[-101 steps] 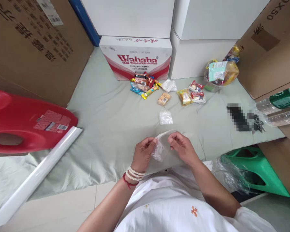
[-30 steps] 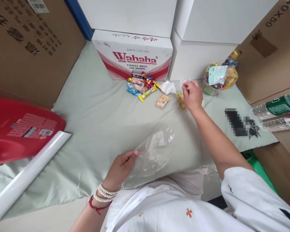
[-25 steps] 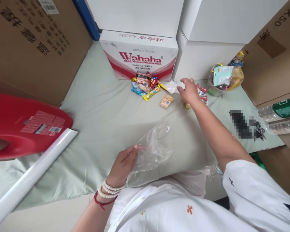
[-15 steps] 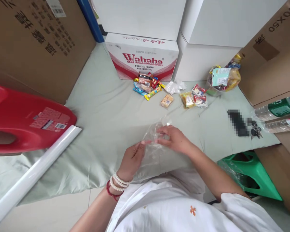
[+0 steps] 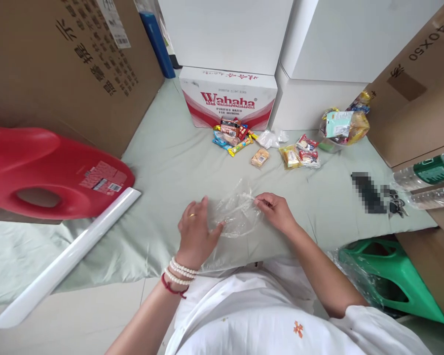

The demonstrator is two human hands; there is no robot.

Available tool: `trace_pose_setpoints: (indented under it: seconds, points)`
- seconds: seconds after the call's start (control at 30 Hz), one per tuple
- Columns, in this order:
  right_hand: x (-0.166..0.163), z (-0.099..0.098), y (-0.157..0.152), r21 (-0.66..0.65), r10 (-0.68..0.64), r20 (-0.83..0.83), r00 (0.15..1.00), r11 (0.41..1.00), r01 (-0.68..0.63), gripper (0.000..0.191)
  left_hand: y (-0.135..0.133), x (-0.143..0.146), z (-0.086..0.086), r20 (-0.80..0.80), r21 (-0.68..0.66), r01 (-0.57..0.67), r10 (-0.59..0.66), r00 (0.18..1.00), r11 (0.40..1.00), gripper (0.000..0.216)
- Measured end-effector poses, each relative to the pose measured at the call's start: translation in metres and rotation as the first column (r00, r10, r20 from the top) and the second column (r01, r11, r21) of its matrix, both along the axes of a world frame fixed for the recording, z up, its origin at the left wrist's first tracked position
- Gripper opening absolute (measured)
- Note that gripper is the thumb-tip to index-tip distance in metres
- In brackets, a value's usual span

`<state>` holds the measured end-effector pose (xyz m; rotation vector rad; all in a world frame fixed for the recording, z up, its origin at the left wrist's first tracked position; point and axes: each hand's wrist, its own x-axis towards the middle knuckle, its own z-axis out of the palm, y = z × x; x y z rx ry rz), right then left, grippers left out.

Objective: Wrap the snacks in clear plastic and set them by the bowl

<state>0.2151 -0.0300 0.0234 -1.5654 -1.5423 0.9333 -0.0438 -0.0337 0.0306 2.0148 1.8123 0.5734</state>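
Observation:
A clear plastic bag (image 5: 235, 214) lies crumpled on the pale green cloth, between my two hands. My right hand (image 5: 276, 209) pinches its upper right edge between thumb and fingers. At the bag's left side my left hand (image 5: 198, 229) is spread, thumb and fingers apart; the thumb tip is at the bag's edge, and whether it touches I cannot tell. Beyond the bag sit a single wrapped biscuit (image 5: 260, 158), a pile of wrapped snacks (image 5: 232, 137), a crumpled white plastic bag (image 5: 272, 138) and several small snack packets (image 5: 299, 153).
Behind the snacks stands a Wahaha water carton (image 5: 229, 101) among white boxes (image 5: 318, 103). A filled snack bag (image 5: 342, 128) is at right, near blurred dark item and keys (image 5: 395, 203) and plastic bottles (image 5: 425, 172). Left are a red jug (image 5: 70, 172) and white roll (image 5: 70, 256). A green stool (image 5: 410, 286) stands below.
My left hand has let go of the clear bag and spread its fingers. My right hand has moved slightly right, now pinching the bag's edge. The camera view has shifted a little.

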Motion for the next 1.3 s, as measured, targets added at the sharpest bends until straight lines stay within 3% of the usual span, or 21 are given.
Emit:
trace_pose_setpoints:
  seconds: [0.1, 0.17, 0.23, 0.43, 0.6, 0.7, 0.77, 0.83, 0.9, 0.97, 1.03, 1.13, 1.2, 1.3]
  points:
    - [-0.004, 0.005, 0.001, 0.065, 0.087, 0.074, 0.993, 0.994, -0.092, 0.028, 0.024, 0.022, 0.004, 0.024, 0.005, 0.059, -0.059, 0.998, 0.998, 0.075]
    - [-0.001, 0.006, 0.001, 0.067, 0.093, 0.069, 0.993, 0.993, -0.097, 0.027, 0.041, 0.034, 0.001, 0.063, -0.085, 0.104, -0.099, 0.993, 0.991, 0.052]
    - [0.007, 0.005, -0.001, 0.050, 0.017, 0.025, 1.000, 0.999, -0.018, 0.028, 0.052, 0.042, -0.006, 0.142, -0.162, 0.133, -0.110, 0.984, 0.978, 0.033]
    - [0.045, -0.012, -0.015, -0.110, -0.346, -0.021, 0.938, 0.934, 0.341, 0.037, 0.056, 0.036, -0.025, 0.430, -0.154, -0.119, 0.176, 0.885, 0.981, 0.038]
    - [0.059, -0.012, -0.022, -0.226, -0.319, 0.110, 0.941, 0.914, 0.337, 0.036, 0.055, 0.034, -0.027, 0.358, -0.132, -0.230, 0.263, 0.896, 0.964, 0.028]
    - [0.064, -0.003, -0.023, -0.237, -0.175, 0.302, 0.937, 0.938, 0.251, 0.037, 0.053, 0.035, -0.030, 0.274, 0.013, -0.301, 0.286, 0.918, 0.954, 0.042]
    - [0.068, 0.006, -0.021, -0.142, -0.111, 0.452, 0.885, 0.971, 0.193, 0.038, 0.049, 0.035, -0.032, 0.193, 0.233, -0.300, 0.258, 0.947, 0.925, 0.048]
    - [0.071, 0.017, -0.016, 0.035, -0.160, 0.547, 0.821, 0.985, 0.169, 0.042, 0.043, 0.034, -0.032, 0.083, 0.458, -0.203, 0.185, 0.979, 0.866, 0.040]
    - [0.068, 0.026, -0.006, 0.173, -0.233, 0.552, 0.801, 0.971, 0.163, 0.046, 0.038, 0.034, -0.030, -0.051, 0.551, -0.004, 0.039, 0.998, 0.835, 0.026]
    - [0.055, 0.031, 0.011, 0.166, -0.194, 0.530, 0.825, 0.978, 0.124, 0.047, 0.035, 0.035, -0.029, -0.171, 0.493, 0.215, -0.148, 0.974, 0.843, 0.027]
    - [0.038, 0.029, 0.029, 0.008, -0.062, 0.510, 0.858, 0.998, 0.068, 0.045, 0.034, 0.036, -0.030, -0.241, 0.346, 0.358, -0.287, 0.927, 0.867, 0.035]
    - [0.018, 0.018, 0.051, -0.228, 0.096, 0.388, 0.917, 0.974, -0.006, 0.028, 0.033, 0.034, -0.034, -0.286, 0.137, 0.378, -0.329, 0.900, 0.916, 0.048]
    - [0.018, 0.010, 0.054, -0.175, 0.011, 0.278, 0.960, 0.984, 0.040, 0.019, 0.031, 0.030, -0.037, -0.307, 0.068, 0.337, -0.302, 0.903, 0.939, 0.055]
    - [0.041, 0.002, 0.045, -0.015, -0.234, 0.184, 0.955, 0.971, 0.240, 0.025, 0.029, 0.022, -0.041, -0.320, 0.047, 0.300, -0.270, 0.908, 0.953, 0.063]
